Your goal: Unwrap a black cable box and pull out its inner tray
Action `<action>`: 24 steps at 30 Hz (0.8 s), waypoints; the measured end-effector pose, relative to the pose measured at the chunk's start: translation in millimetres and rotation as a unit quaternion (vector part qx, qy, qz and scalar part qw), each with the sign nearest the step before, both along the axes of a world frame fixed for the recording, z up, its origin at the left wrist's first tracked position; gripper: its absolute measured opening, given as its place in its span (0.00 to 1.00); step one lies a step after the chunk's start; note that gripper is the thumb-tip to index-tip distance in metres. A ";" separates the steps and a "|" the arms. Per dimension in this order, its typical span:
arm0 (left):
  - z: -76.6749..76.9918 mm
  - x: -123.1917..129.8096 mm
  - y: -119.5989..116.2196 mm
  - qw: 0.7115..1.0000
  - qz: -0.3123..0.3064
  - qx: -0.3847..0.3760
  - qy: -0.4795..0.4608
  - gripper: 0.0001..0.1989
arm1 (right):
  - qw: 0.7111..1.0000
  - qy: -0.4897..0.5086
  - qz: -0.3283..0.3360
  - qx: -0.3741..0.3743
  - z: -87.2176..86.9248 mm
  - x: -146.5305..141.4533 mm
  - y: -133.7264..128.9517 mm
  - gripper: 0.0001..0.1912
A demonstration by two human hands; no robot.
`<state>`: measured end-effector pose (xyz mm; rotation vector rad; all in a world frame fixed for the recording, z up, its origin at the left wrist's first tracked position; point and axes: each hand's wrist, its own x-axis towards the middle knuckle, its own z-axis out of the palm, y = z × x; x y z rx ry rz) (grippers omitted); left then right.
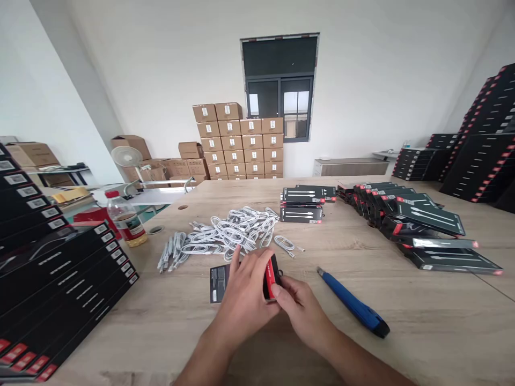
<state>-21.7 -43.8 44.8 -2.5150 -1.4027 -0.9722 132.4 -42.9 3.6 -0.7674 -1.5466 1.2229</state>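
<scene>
Both hands are closed around a small black cable box with a red side (270,276), held on edge just above or on the wooden table. My left hand (247,281) wraps over its top and left face. My right hand (300,303) grips the right side, the thumb pressing on the red part. Another dark printed box (218,284) lies flat, partly behind my left hand. Just beyond is a heap of coiled white cables (233,230), with one single coil (285,245) apart at its right. What is inside the held box is hidden.
A blue-handled tool (354,303) lies right of my hands. Small cable boxes are stacked (301,214) behind the cables, and a row of boxes (402,209) leans at right. Tall black box stacks (72,279) flank the table; a bottle (125,219) stands at left.
</scene>
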 end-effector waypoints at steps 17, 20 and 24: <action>-5.3 0.7 2.2 0.998 -0.044 -0.054 0.013 0.34 | 0.995 0.061 0.060 -0.050 10.4 6.1 8.9 0.14; -4.7 -0.5 2.2 0.997 -0.050 -0.065 0.008 0.35 | 0.995 0.060 0.062 -0.054 9.8 7.4 9.9 0.14; -4.6 -1.3 1.8 0.995 -0.061 -0.075 0.008 0.34 | 0.994 0.057 0.067 -0.063 10.3 6.7 10.7 0.12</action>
